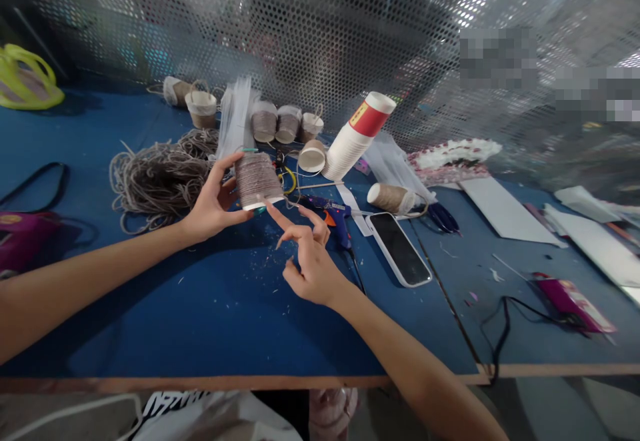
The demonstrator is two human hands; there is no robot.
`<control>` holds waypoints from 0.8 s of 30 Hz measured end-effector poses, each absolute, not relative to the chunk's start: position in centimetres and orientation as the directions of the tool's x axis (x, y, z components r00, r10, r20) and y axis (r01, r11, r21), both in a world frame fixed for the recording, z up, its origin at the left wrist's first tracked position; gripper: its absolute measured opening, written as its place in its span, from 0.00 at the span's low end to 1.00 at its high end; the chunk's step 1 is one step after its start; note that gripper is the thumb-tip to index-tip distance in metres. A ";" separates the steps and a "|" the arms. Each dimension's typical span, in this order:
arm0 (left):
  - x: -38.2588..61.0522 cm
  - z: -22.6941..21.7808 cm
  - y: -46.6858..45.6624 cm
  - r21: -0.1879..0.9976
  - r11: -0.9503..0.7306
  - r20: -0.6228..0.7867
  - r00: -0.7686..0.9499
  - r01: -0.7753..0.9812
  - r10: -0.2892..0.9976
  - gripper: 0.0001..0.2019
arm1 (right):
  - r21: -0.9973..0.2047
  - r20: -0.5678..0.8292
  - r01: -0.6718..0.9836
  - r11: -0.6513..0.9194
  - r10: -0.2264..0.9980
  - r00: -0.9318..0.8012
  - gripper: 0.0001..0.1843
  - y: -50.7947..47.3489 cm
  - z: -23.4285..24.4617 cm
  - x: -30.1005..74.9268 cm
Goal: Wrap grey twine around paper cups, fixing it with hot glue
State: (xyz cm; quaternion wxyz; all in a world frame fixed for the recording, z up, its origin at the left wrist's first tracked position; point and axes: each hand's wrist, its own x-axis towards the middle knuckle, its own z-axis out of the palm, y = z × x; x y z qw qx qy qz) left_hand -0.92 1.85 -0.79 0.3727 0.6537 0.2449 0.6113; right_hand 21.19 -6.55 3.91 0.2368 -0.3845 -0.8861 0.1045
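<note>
My left hand [213,201] is shut on a twine-wrapped cup [257,180], held upside down above the blue table [210,294]. My right hand [307,258] is just below and right of it, index finger stretched out with the tip touching the cup's lower edge, the other fingers loosely spread. A blue glue gun [334,214] lies right behind my right hand. A loose pile of jute twine [160,174] lies left of the cup.
Several wrapped cups [277,123] stand at the back, beside a leaning stack of paper cups [356,136]. A phone [400,248] lies screen up at the right, near a twine spool [390,197], white sheets [505,211] and a black cable [505,328]. A perforated metal screen [320,34] closes the far side.
</note>
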 end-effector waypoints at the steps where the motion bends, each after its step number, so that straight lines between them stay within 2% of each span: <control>1: -0.9 -0.8 1.8 0.792 -0.596 0.610 0.135 -0.137 0.781 0.43 | -0.370 0.345 0.625 0.687 0.726 -0.594 0.28 -6.5 3.9 21.3; 8: -1.1 -0.9 1.9 0.792 -0.590 0.609 0.132 -0.156 0.782 0.43 | -0.437 0.402 0.606 0.664 0.747 -0.529 0.24 -6.7 3.8 21.6; 12: -1.2 -1.0 2.1 0.798 -0.582 0.601 0.131 -0.156 0.789 0.42 | -0.457 0.490 0.629 0.629 0.768 -0.412 0.20 -6.9 3.8 21.6; 16: -1.2 -1.1 2.1 0.797 -0.580 0.601 0.128 -0.166 0.789 0.42 | -0.434 0.603 0.644 0.630 0.734 -0.312 0.18 -6.8 3.8 21.8; 19: -1.1 -1.1 2.1 0.797 -0.573 0.600 0.136 -0.191 0.789 0.42 | -0.387 0.600 0.660 0.644 0.719 -0.350 0.20 -6.7 3.8 21.8; 24: -1.1 -0.9 2.0 0.807 -0.552 0.587 0.185 -0.212 0.788 0.42 | -0.313 0.480 0.669 0.675 0.720 -0.502 0.22 -6.9 3.8 21.1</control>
